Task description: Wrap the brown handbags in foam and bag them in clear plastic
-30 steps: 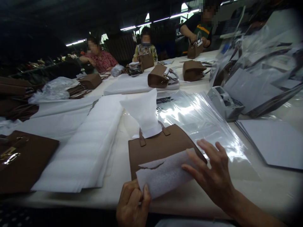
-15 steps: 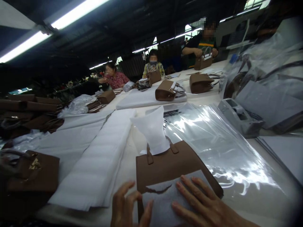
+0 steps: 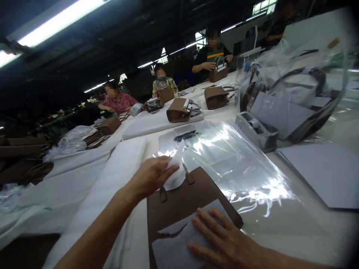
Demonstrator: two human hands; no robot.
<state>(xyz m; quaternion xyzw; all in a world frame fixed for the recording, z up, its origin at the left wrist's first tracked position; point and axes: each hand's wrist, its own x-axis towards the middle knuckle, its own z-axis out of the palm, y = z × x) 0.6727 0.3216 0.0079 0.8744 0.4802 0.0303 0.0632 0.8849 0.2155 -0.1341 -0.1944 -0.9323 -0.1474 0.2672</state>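
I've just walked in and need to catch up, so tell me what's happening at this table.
A person's left grip pinches a curled, thin white paper sheet at the brown handles of a flat-lying brown leather-look bag. The right grip rests flat on a thin white rectangular sheet, torn near one edge, that covers part of the bag. Clear, shiny plastic sheets lie to the right. Across the table, a co-worker in a dark top handles a small brown handbag.

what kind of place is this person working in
Probably a handbag workshop or packing floor: several matching brown bags stand about a long shared table, a pile of clear plastic sheets lies on it, and other people work at its far side.
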